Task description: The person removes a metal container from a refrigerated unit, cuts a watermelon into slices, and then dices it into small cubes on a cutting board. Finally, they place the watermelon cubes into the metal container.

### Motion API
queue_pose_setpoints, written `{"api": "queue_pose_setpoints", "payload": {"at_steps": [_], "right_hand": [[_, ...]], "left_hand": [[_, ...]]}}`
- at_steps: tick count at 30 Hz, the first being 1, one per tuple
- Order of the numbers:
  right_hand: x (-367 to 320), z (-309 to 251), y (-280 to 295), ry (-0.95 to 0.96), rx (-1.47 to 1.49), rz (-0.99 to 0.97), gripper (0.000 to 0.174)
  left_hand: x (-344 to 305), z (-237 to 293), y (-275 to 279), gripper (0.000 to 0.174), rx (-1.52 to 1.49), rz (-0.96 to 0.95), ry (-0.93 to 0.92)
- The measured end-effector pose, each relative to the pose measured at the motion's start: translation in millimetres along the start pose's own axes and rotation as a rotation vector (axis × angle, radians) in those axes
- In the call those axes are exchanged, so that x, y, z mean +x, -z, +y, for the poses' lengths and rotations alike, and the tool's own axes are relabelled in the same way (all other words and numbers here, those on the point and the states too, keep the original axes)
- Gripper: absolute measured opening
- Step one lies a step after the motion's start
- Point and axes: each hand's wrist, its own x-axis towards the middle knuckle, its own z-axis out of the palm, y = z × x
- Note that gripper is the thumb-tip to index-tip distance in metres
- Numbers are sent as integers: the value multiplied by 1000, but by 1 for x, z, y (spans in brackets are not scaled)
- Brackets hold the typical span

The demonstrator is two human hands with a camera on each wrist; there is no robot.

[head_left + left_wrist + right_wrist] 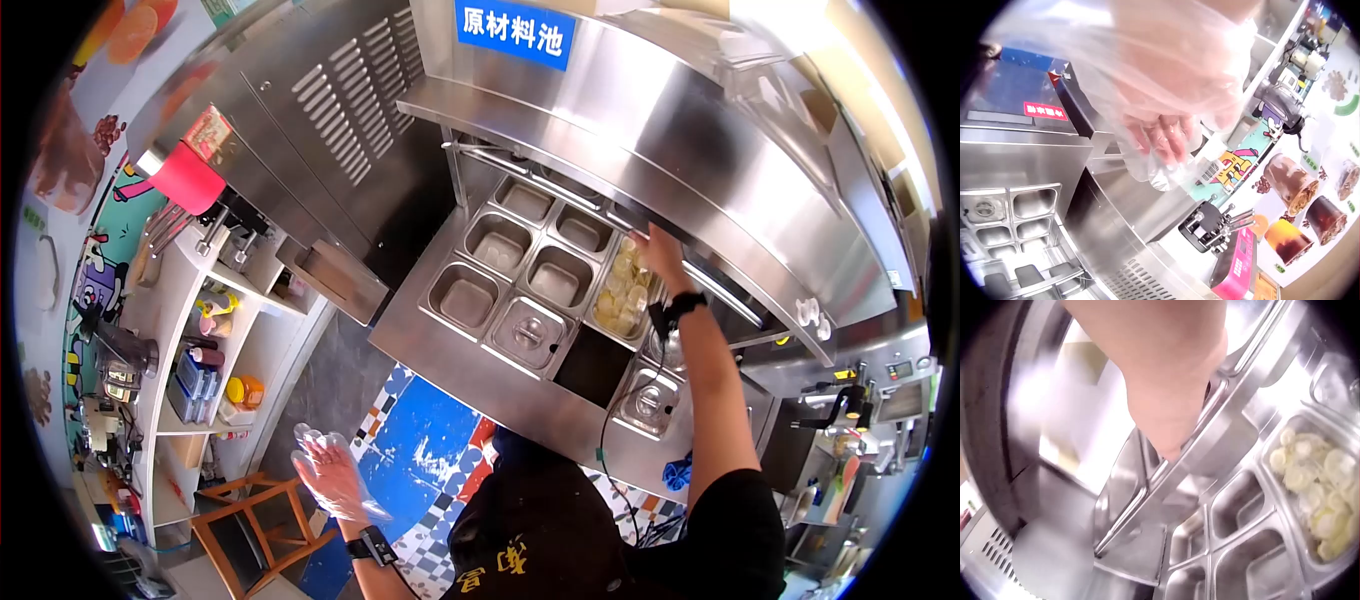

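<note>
My left hand (pixel 335 475), in a clear plastic glove, is held out over the floor, away from the counter. Its fingers look loose in the left wrist view and hold nothing. The bare right hand (pixel 660 250) reaches under the steel hood to the back of the counter, past a pan of pale yellow slices (pixel 622 295) that look like lemon. In the right wrist view, that hand (pixel 1172 419) is at the metal rims of a raised row of pans (pixel 1124 481). Its fingers are mostly hidden, so I cannot tell whether they grip anything.
Steel pans (pixel 467 297) without food are set in the counter, alongside lidded pans (pixel 530 335) and a dark square opening (pixel 597 367). A steel hood (pixel 640 110) overhangs the back. White shelves (pixel 195 330) and a wooden chair (pixel 255 530) stand left.
</note>
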Motion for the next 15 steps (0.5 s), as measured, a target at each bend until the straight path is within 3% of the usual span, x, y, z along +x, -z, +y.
{"api": "queue_pose_setpoints", "payload": {"at_steps": [1, 2, 3, 6, 9, 12, 15], "right_hand": [[-7, -5, 15, -25, 13, -207, 57], [-13, -12, 23, -142, 316, -421, 49], [55, 13, 35, -96, 311, -305, 52], [23, 9, 35, -113, 384, -393, 63], [21, 39, 14, 47, 180, -147, 50], [27, 42, 17, 19, 112, -6, 34], [25, 35, 21, 229, -136, 318, 23]], "left_hand": [[-16, 8, -4, 37, 26, 52, -13], [-34, 10, -15, 36, 63, 111, -45], [21, -59, 18, 37, -34, 105, -53], [-13, -49, 45, 36, -64, 160, 23], [-22, -65, 53, 36, -79, 180, 99], [-24, -65, 48, 35, -53, 217, 105], [-30, -57, 35, 32, -22, 199, 111]]}}
